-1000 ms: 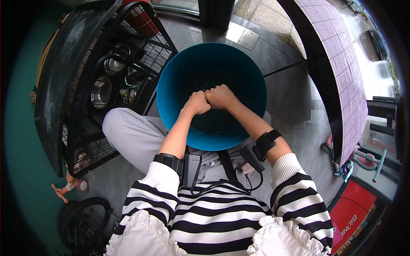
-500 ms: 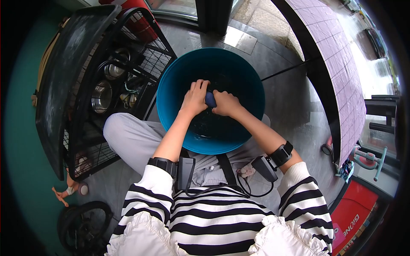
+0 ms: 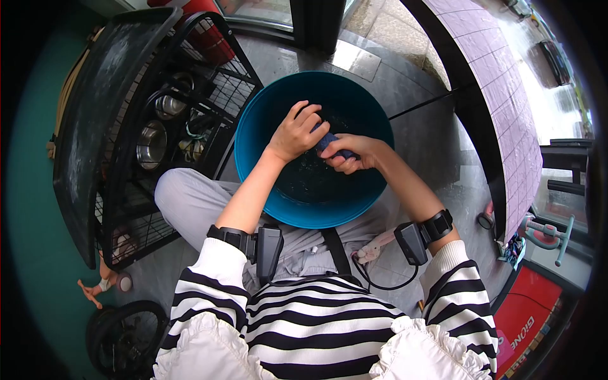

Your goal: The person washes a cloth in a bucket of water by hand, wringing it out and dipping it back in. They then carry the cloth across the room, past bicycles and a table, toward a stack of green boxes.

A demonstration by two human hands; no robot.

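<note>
A dark blue cloth (image 3: 325,140), bunched into a twisted roll, is stretched between my two hands above the inside of a teal bucket (image 3: 252,166). My left hand (image 3: 293,134) is closed round the cloth's upper left end, its fingers bent and partly raised. Around the cloth's other end, my right hand (image 3: 356,152) is wrapped in a fist. Dark water with small bright specks shows at the bottom of the bucket (image 3: 304,180), which stands between my legs.
On the left stands a black wire cage (image 3: 136,237) with metal bowls (image 3: 151,144). An open umbrella (image 3: 500,95) is at right, its shaft reaching to the bucket. A doll (image 3: 104,278) lies lower left; a plush toy (image 3: 375,248) is near my right wrist.
My right hand has turned and moved right, and my forearms are farther apart. The cloth, a small bunch before, is now drawn out longer between my hands.
</note>
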